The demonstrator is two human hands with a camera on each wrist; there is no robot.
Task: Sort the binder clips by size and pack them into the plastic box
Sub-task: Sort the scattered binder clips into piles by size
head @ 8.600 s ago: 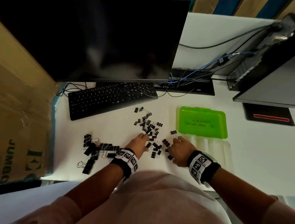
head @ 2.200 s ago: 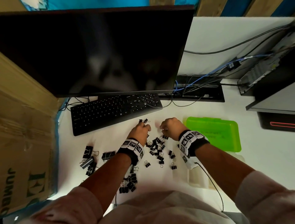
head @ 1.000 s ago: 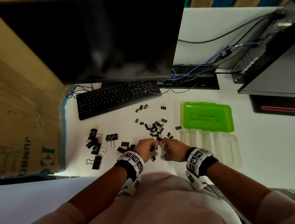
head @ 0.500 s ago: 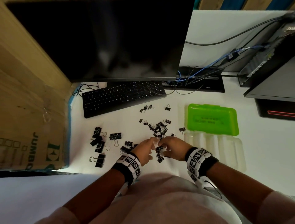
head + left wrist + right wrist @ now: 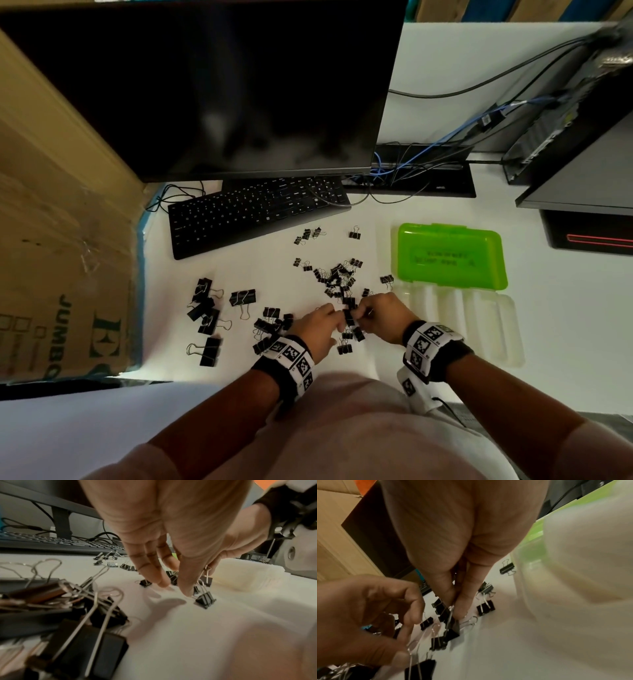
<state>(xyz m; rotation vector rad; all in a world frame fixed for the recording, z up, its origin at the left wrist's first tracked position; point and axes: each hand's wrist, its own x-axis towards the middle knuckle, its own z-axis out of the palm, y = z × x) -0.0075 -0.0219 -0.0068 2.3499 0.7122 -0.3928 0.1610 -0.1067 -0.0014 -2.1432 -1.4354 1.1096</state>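
Small black binder clips (image 5: 339,277) lie scattered mid-desk, with medium clips (image 5: 270,323) and large clips (image 5: 205,308) grouped to the left. The plastic box lies open on the right, its green lid (image 5: 448,257) behind the translucent tray (image 5: 479,329). My right hand (image 5: 358,313) pinches the wire handle of a small clip (image 5: 453,626) between thumb and finger (image 5: 464,609). My left hand (image 5: 175,589) points down with its fingertips on the desk. Its thumb (image 5: 186,591) is beside another small clip (image 5: 205,600), which it does not grip.
A black keyboard (image 5: 257,212) and a dark monitor (image 5: 205,85) stand behind the clips. A cardboard box (image 5: 61,240) walls off the left. Cables (image 5: 428,161) and a computer case (image 5: 575,113) fill the back right.
Both hands drew back from the far side of the small-clip pile to its near edge. They now stay close together there while the right hand takes hold of a clip.
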